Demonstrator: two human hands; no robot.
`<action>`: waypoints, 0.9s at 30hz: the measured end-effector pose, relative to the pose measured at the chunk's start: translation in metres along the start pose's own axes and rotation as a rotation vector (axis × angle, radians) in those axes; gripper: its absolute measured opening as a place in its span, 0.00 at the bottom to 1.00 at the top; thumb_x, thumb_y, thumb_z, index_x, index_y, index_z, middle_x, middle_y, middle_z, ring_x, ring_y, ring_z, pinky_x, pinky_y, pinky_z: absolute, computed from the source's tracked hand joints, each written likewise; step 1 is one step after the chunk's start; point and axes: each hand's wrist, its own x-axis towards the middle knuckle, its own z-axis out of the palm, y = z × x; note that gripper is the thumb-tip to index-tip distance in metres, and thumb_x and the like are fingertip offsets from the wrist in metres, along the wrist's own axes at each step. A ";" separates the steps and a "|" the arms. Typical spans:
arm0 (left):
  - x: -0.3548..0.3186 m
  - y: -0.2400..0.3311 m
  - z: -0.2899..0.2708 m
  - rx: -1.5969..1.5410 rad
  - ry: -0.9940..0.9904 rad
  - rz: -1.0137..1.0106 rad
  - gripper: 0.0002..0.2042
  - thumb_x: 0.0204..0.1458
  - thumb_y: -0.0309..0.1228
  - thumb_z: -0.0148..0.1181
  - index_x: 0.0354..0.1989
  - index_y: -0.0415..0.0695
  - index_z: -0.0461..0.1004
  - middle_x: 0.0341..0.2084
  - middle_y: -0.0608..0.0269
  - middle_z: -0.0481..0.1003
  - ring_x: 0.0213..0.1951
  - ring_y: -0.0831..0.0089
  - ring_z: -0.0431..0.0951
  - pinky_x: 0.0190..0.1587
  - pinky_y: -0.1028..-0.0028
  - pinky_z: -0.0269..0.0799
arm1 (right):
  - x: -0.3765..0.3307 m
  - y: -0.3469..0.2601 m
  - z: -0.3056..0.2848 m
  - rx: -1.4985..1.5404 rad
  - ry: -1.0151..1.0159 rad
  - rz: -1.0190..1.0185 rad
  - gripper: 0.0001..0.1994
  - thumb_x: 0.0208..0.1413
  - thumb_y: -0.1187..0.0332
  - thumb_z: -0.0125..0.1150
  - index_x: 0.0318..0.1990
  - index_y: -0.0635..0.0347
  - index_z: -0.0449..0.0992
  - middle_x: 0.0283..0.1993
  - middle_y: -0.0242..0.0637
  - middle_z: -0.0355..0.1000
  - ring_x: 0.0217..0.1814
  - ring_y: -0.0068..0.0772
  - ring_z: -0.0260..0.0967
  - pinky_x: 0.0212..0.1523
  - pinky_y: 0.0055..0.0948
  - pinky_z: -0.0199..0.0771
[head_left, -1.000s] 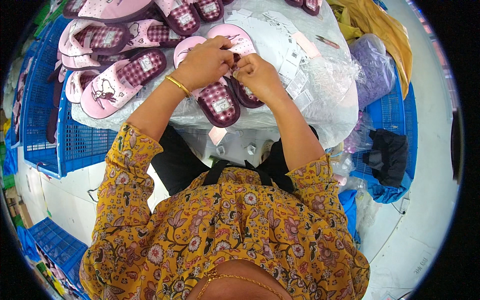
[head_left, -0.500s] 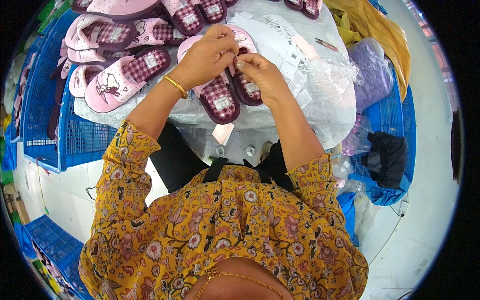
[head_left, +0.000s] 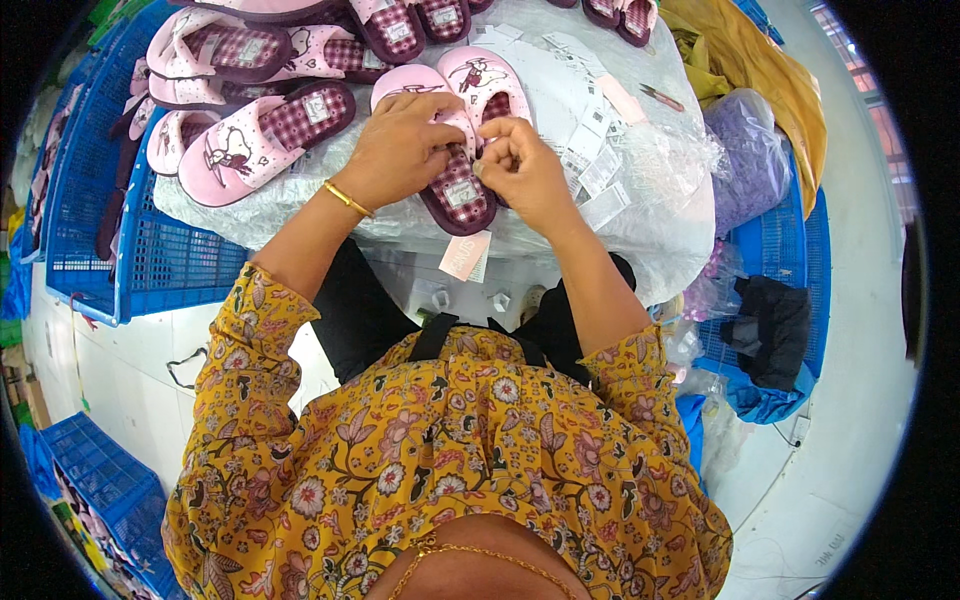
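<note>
A pair of pink slippers with dark plaid insoles lies in front of me, toes pointing away. My left hand (head_left: 405,150) is closed over the upper of the left slipper (head_left: 460,197), its fingers curled at the opening. Thumb and fingers of my right hand (head_left: 525,172) are pinched together at the inner edge between the two slippers; whatever they hold is too small or hidden to make out. The right slipper (head_left: 487,75) is partly covered by my right hand. Below the left slipper's heel, a pink card tag (head_left: 465,255) hangs over the table's edge.
More slippers (head_left: 265,140) are piled at the left of the plastic-covered table (head_left: 655,215). White paper labels (head_left: 600,165) and small snips (head_left: 662,97) lie to the right. Blue crates (head_left: 185,250) stand on both sides; a purple bag (head_left: 745,155) sits at the right.
My hands have come slightly nearer and apart from each other, no longer meeting at the fingertips. The left hand has settled onto the left slipper. The card tag has turned at the table's edge.
</note>
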 end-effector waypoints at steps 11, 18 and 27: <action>0.003 -0.008 0.006 -0.049 -0.088 -0.111 0.12 0.41 0.31 0.62 0.37 0.52 0.81 0.53 0.62 0.72 0.55 0.62 0.71 0.58 0.61 0.62 | 0.003 -0.022 0.018 -0.467 0.104 -0.018 0.15 0.44 0.79 0.61 0.42 0.60 0.70 0.24 0.41 0.72 0.28 0.43 0.74 0.32 0.38 0.71; 0.003 -0.008 0.006 -0.061 -0.083 -0.104 0.12 0.42 0.32 0.63 0.38 0.51 0.81 0.52 0.63 0.73 0.56 0.63 0.70 0.58 0.61 0.62 | 0.009 -0.014 0.021 -0.616 0.108 -0.054 0.15 0.44 0.80 0.61 0.41 0.60 0.70 0.23 0.37 0.71 0.26 0.34 0.72 0.32 0.32 0.70; 0.006 -0.009 0.010 -0.027 -0.088 -0.075 0.09 0.46 0.32 0.62 0.37 0.50 0.81 0.48 0.66 0.74 0.53 0.65 0.72 0.55 0.60 0.63 | 0.015 -0.001 0.034 -0.813 0.231 -0.324 0.13 0.46 0.79 0.61 0.40 0.59 0.70 0.26 0.40 0.74 0.30 0.48 0.73 0.32 0.44 0.72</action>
